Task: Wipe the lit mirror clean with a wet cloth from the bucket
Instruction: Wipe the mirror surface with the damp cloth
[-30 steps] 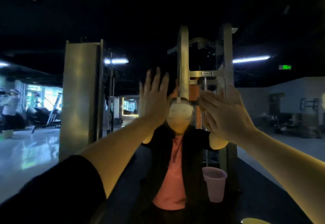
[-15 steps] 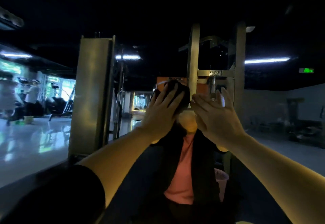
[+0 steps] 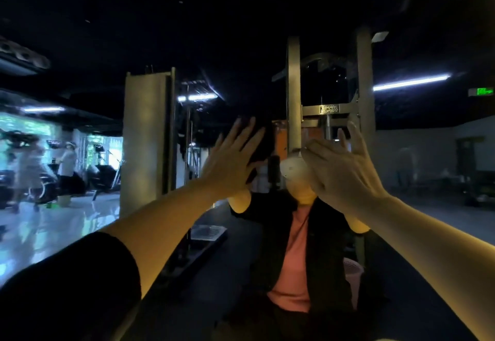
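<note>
Mirror glass (image 3: 267,32) fills nearly the whole view, dark and reflecting a dim gym. Both arms are raised toward it. At 9 to 10 o'clock of centre the left hand (image 3: 227,165) is held up with its back to the camera, palm facing the glass, fingers straight and slightly fanned; nothing is seen in it. At about 3 o'clock of centre the right hand (image 3: 344,172) is also up, fingers loosely spread and a little curled, thumb and forefinger pointing upward; no cloth shows in it either. Whether either palm actually touches the glass cannot be told.

Between and below the hands stands the reflection of the person (image 3: 300,247), in a dark jacket over a pink top, with a pale headset partly hidden by the right hand. A pink perforated basket (image 3: 353,273) sits low at 5 o'clock, beside the reflected figure. Behind them rises a metal gym frame (image 3: 294,94) at 12 to 1 o'clock, with a wide column (image 3: 146,137) at 10 o'clock. Strip lights (image 3: 411,82) glow at 2 o'clock, a green exit sign (image 3: 482,91) further right. Bright windows and blurred figures on machines lie far off at 9 o'clock. A dark sleeve (image 3: 67,292) covers the left upper arm at 7 o'clock.
</note>
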Available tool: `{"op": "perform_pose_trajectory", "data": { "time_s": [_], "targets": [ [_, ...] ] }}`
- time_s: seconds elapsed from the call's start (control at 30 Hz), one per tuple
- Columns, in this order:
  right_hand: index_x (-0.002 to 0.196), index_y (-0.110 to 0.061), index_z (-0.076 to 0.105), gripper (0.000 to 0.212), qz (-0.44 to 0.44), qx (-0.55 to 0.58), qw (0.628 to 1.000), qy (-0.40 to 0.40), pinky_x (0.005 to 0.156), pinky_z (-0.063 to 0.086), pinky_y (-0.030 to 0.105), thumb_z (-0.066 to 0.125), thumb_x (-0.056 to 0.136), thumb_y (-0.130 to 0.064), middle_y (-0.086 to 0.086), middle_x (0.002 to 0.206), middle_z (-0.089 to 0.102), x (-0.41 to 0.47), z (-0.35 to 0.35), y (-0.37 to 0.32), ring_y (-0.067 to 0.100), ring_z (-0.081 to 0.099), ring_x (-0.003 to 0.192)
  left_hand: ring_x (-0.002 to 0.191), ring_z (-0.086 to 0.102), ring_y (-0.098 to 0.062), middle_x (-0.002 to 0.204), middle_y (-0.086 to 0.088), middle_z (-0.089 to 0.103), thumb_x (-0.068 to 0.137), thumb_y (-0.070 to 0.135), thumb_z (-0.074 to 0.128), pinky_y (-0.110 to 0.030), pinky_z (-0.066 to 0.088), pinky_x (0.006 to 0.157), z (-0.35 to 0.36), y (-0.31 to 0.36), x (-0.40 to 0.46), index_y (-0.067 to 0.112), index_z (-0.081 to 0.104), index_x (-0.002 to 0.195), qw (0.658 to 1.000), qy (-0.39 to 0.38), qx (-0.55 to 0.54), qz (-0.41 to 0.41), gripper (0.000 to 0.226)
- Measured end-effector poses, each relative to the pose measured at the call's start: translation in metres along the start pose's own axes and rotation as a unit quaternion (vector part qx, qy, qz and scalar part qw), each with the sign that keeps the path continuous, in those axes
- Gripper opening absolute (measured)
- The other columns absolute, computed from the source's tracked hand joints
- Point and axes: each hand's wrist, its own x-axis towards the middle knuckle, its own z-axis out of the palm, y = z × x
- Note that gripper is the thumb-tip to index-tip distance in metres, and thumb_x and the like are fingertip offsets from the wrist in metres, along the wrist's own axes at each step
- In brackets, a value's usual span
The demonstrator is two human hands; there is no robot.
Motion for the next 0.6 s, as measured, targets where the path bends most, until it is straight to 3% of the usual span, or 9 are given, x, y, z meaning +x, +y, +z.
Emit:
{"op": "perform_pose_trajectory", "data": {
  "time_s": [0.1, 0.17, 0.2, 0.3, 0.37, 0.43, 0.5, 0.6],
  "targets": [
    [0.123, -0.006, 0.066, 0.052, 0.021, -0.001, 0.999, 0.025, 0.117, 0.017, 0.057, 0.039, 0.089, -0.035, 0.010, 0.126, 0.066, 0.014, -0.001, 0.000, 0.029, 0.060, 0.119, 0.150, -0.011, -0.031, 0.164, -0.006, -0.009, 0.103, 0.034, 0.039, -0.056, 0.010, 0.121, -0.020, -0.046, 0.017, 0.020, -0.002, 0.156, 0.974, 0.036, -0.090, -0.207, 0.069],
    [0.129, -0.006, 0.061, 0.055, 0.042, -0.008, 0.999, 0.022, 0.116, 0.019, 0.057, 0.038, 0.090, -0.037, 0.012, 0.132, 0.061, 0.030, 0.001, -0.003, 0.031, 0.056, 0.122, 0.150, -0.011, -0.033, 0.164, -0.007, -0.008, 0.103, 0.032, 0.041, -0.055, 0.009, 0.121, -0.022, -0.037, 0.022, 0.019, -0.002, 0.156, 0.961, 0.052, -0.093, -0.256, 0.070],
    [0.130, -0.008, 0.060, 0.053, 0.050, -0.008, 0.999, 0.020, 0.116, 0.020, 0.057, 0.038, 0.091, -0.037, 0.013, 0.134, 0.059, 0.038, 0.003, -0.007, 0.031, 0.053, 0.125, 0.149, -0.013, -0.032, 0.164, -0.006, -0.009, 0.102, 0.033, 0.041, -0.055, 0.006, 0.121, -0.020, -0.024, 0.022, 0.020, -0.003, 0.156, 0.969, 0.049, -0.074, -0.230, 0.071],
    [0.130, -0.009, 0.060, 0.049, 0.052, -0.004, 0.998, 0.036, 0.119, 0.015, 0.054, 0.043, 0.091, -0.034, 0.014, 0.138, 0.056, 0.059, 0.012, -0.017, 0.030, 0.049, 0.129, 0.146, -0.021, -0.024, 0.162, 0.000, -0.014, 0.100, 0.043, 0.032, -0.048, -0.004, 0.121, -0.014, 0.002, 0.008, 0.027, -0.011, 0.150, 1.000, 0.005, 0.012, 0.026, 0.068],
    [0.131, -0.008, 0.059, 0.050, 0.050, -0.001, 0.997, 0.053, 0.120, 0.012, 0.053, 0.042, 0.092, -0.034, 0.014, 0.138, 0.056, 0.071, 0.018, -0.018, 0.029, 0.049, 0.130, 0.148, -0.019, -0.024, 0.160, 0.002, -0.017, 0.096, 0.050, 0.022, -0.048, -0.004, 0.121, -0.020, -0.027, 0.020, 0.029, -0.014, 0.148, 0.997, 0.002, 0.052, 0.064, 0.066],
    [0.130, -0.007, 0.061, 0.049, 0.060, 0.009, 0.996, 0.071, 0.121, 0.011, 0.052, 0.040, 0.094, -0.034, 0.013, 0.137, 0.057, 0.082, 0.022, -0.017, 0.029, 0.050, 0.129, 0.150, -0.014, -0.027, 0.163, -0.002, -0.014, 0.100, 0.049, 0.024, -0.051, 0.005, 0.122, -0.033, -0.066, 0.044, 0.024, -0.010, 0.153, 0.998, 0.019, 0.029, -0.058, 0.068],
    [0.127, -0.007, 0.063, 0.048, 0.071, 0.013, 0.993, 0.091, 0.121, 0.011, 0.051, 0.038, 0.096, -0.034, 0.013, 0.133, 0.060, 0.090, 0.026, -0.018, 0.028, 0.052, 0.127, 0.150, -0.010, -0.031, 0.164, -0.008, -0.008, 0.104, 0.038, 0.032, -0.052, 0.009, 0.121, -0.050, -0.092, 0.063, 0.019, -0.001, 0.157, 0.977, 0.060, -0.066, -0.194, 0.065],
    [0.125, -0.006, 0.065, 0.049, 0.085, 0.020, 0.989, 0.122, 0.119, 0.018, 0.052, 0.037, 0.097, -0.035, 0.014, 0.132, 0.062, 0.093, 0.031, -0.024, 0.029, 0.054, 0.126, 0.151, -0.007, -0.031, 0.165, -0.009, -0.005, 0.105, 0.033, 0.034, -0.048, 0.005, 0.122, -0.050, -0.082, 0.072, 0.018, 0.002, 0.157, 0.959, 0.111, -0.084, -0.248, 0.062]
  ]
}}
